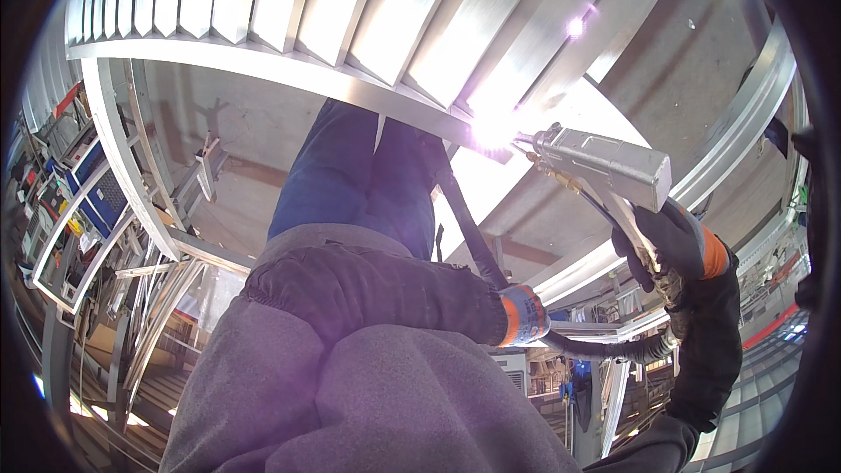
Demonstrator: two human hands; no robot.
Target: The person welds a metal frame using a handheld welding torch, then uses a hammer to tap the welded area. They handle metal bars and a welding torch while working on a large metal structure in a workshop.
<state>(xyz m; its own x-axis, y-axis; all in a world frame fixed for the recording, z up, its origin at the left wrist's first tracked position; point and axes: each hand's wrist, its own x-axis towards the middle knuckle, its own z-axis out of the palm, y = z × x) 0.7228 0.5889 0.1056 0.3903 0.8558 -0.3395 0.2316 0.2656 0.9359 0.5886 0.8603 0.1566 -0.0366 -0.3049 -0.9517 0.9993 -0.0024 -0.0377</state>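
My right hand (pixel 670 232), in a dark glove with an orange band, is wrapped round the handle of a silver, box-bodied welding gun (pixel 604 160). At the gun's nozzle a glaring white spot (pixel 495 129) lights the lower corner of a slatted metal panel (pixel 368 13), hiding the joint there. Across my body lies my left forearm, and only the orange-and-grey glove cuff of my left hand (pixel 526 315) shows; its fingers are hidden. A black hose (pixel 613 350) runs from beside that cuff toward the gun's handle.
At left, a pale metal frame (pixel 131 166) stands near a bundle of thin metal strips (pixel 162 307) and a cluttered shelf with a blue crate (pixel 105 197). Long curved-looking metal bars (pixel 736 144) rise on the right. Below me is a concrete floor (pixel 236 109).
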